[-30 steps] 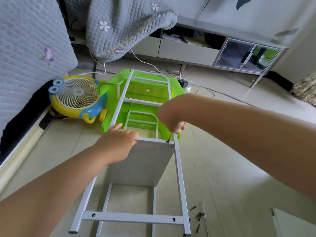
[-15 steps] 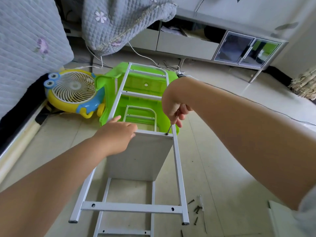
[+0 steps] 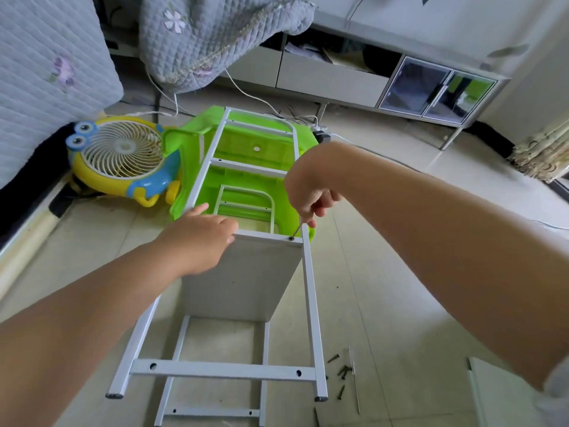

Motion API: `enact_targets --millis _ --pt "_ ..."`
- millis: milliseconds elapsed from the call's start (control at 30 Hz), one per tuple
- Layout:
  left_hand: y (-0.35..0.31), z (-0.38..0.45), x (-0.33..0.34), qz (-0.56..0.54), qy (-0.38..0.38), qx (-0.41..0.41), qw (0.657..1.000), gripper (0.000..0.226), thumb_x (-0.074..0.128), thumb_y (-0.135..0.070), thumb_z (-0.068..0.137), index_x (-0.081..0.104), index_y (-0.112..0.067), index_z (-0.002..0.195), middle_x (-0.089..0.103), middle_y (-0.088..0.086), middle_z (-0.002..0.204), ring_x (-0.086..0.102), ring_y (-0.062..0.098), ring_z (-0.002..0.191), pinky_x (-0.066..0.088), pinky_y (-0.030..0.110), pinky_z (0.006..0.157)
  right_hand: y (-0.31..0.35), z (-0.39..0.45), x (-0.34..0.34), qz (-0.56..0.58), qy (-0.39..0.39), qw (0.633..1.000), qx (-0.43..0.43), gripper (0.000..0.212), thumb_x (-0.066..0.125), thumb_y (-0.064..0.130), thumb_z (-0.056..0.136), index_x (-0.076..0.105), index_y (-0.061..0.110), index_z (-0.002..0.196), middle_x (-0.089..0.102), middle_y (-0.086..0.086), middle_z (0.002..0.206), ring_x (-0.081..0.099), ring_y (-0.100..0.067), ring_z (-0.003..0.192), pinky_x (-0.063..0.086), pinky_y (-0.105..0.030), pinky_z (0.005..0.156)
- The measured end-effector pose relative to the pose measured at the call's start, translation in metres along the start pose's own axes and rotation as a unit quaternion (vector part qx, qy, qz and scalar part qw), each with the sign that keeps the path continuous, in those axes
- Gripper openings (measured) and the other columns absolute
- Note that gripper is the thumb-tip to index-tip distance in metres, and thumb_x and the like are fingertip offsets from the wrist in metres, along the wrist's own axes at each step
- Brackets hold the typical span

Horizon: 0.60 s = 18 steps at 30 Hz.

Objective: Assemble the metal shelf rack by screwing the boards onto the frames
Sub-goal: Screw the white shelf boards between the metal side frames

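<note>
Head view: left hand [image 3: 200,238] laid on the top edge of the board [image 3: 243,278], fingers [image 3: 226,226] relaxed and fairly straight, steadying it. Right hand [image 3: 311,195] curled, fingers pinching a thin key [image 3: 298,231], tip down in a screw [image 3: 291,238] at the board's right corner. Board upright between the rails of the white frame [image 3: 311,303], near its middle, second frame underneath. Frame's far end lying on a green stool [image 3: 184,143]. Loose screws [image 3: 341,372] on the floor [image 3: 400,303] right of the frame. Fan [image 3: 123,155] beside the stool.
</note>
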State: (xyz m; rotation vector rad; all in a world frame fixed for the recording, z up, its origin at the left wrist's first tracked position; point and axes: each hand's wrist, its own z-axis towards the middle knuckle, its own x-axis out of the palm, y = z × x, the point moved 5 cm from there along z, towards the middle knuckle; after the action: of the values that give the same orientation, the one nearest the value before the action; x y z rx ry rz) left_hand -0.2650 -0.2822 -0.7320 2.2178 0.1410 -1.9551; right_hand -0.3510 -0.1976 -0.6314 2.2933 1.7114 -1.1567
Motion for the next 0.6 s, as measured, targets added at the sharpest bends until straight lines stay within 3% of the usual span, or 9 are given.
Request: enact_targets --millis 67,133,233,300,400,500,600 --pt "0.000 0.000 0.000 -0.004 0.004 0.000 1.000 0.029 0.022 -0.022 0.101 0.041 -0.014 0.122 0.052 0.001 0.127 0.044 0.018 0.122 0.004 0.031 0.116 -0.007 0.004 0.000 0.089 0.056 0.994 0.017 0.027 0.039 0.011 0.098 0.059 0.003 0.115 0.039 -0.001 0.063 0.032 -0.007 0.043 0.027 -0.010 0.033" --pt "0.000 0.000 -0.002 -0.012 0.002 0.000 1.000 0.030 0.022 -0.022 0.101 0.040 -0.014 0.124 0.050 0.001 0.131 0.042 0.018 0.125 0.004 0.031 0.116 -0.009 0.007 0.002 0.113 0.094 0.989 0.025 0.031 0.036 0.011 0.099 0.055 0.000 0.121 0.039 -0.001 0.065 0.031 -0.007 0.049 0.028 -0.011 0.035" --pt "-0.001 -0.002 -0.006 -0.025 0.004 0.003 1.000 0.033 0.023 -0.022 0.101 0.039 -0.015 0.130 0.046 -0.001 0.137 0.040 0.015 0.128 0.004 0.030 0.116 -0.012 0.008 0.007 0.138 0.112 0.984 0.022 0.030 0.034 0.011 0.099 0.055 -0.001 0.117 0.036 -0.001 0.062 0.030 -0.004 0.034 0.026 -0.011 0.034" --pt "0.000 -0.003 -0.006 -0.040 0.000 0.001 0.999 0.033 0.024 -0.024 0.101 0.042 -0.017 0.128 0.048 -0.003 0.136 0.040 0.013 0.127 0.006 0.030 0.115 -0.020 0.008 0.017 0.207 0.108 0.972 0.027 0.024 0.035 0.011 0.099 0.057 0.002 0.101 0.036 -0.001 0.057 0.026 -0.004 0.026 0.022 -0.009 0.031" --pt "0.001 -0.007 -0.011 -0.078 -0.026 -0.003 0.997 0.034 0.028 -0.035 0.100 0.050 -0.017 0.120 0.056 -0.003 0.124 0.046 0.016 0.120 0.014 0.027 0.110 -0.039 0.003 0.038 0.323 0.034 0.946 0.016 0.018 0.045 0.009 0.094 0.053 0.008 0.078 0.040 0.001 0.042 0.022 -0.006 0.022 0.018 -0.006 0.032" --pt "-0.002 -0.010 -0.015 -0.078 -0.019 -0.010 0.997 0.043 0.033 -0.045 0.097 0.048 -0.018 0.127 0.053 0.000 0.130 0.045 0.020 0.120 0.025 0.028 0.102 -0.065 -0.004 0.072 0.444 -0.079 0.892 0.015 0.005 0.052 0.011 0.089 0.056 0.007 0.088 0.040 -0.002 0.050 0.025 -0.010 0.031 0.019 -0.010 0.034" --pt "-0.008 -0.011 -0.020 -0.079 -0.028 -0.016 0.996 0.049 0.034 -0.048 0.095 0.046 -0.017 0.131 0.049 0.001 0.136 0.047 0.024 0.122 0.033 0.032 0.096 -0.078 0.011 0.135 0.513 -0.147 0.845 0.033 0.011 0.047 0.011 0.091 0.057 0.008 0.095 0.041 -0.004 0.055 0.028 -0.014 0.043 0.022 -0.014 0.036"
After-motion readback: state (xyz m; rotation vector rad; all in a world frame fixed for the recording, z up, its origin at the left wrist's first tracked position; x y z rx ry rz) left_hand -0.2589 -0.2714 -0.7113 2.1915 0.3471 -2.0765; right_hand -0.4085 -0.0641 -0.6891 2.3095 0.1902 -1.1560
